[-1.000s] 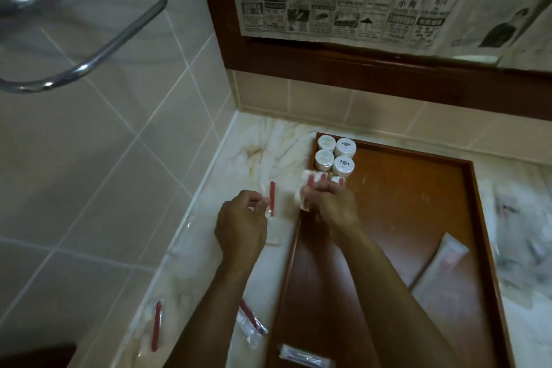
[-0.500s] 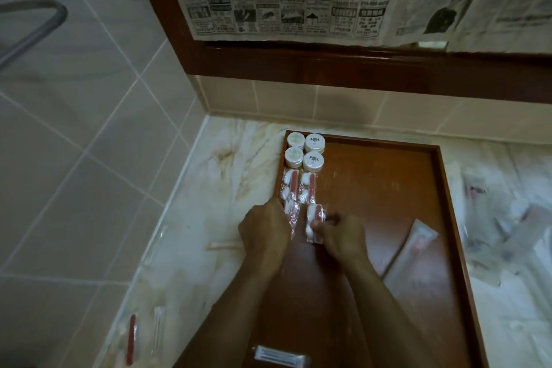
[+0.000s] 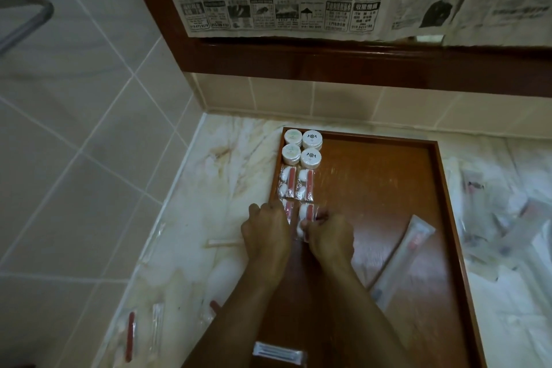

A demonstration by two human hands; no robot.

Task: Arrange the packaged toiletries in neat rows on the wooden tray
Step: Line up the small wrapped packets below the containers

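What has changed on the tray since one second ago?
Both hands came down from the counter's edge onto the wooden tray. The left hand and right hand now press a second pair of packets below the first pair. The four round jars and long tube packet stayed.

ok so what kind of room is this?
Most likely a hotel-style bathroom vanity. Tiled walls meet a marble-look countertop, a wood-framed mirror covered with newspaper hangs above, and guest-amenity packs are lined up on a wooden tray.
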